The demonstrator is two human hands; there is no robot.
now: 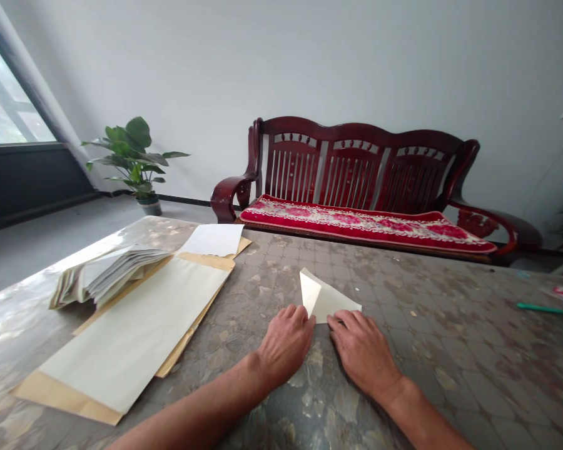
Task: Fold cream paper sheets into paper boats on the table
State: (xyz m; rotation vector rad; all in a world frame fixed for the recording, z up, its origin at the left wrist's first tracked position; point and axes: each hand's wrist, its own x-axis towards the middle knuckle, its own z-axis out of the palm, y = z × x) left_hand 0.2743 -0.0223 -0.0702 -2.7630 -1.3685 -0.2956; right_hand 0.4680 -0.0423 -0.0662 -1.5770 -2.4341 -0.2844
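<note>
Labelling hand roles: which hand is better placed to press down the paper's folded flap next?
Probably left: the left hand is at the near end of the flap; the right hand is by the right of the paper, farther off.

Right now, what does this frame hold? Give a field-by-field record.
Left hand: touching the near left of the folded paper
Right hand: touching its near right edge
Paper: left side folded over, on patterned tabletop
Left side: white sheet over brown paper; paper stack
Right side: thin green object
Background: wooden settee, floral seat mat, potted plant
</note>
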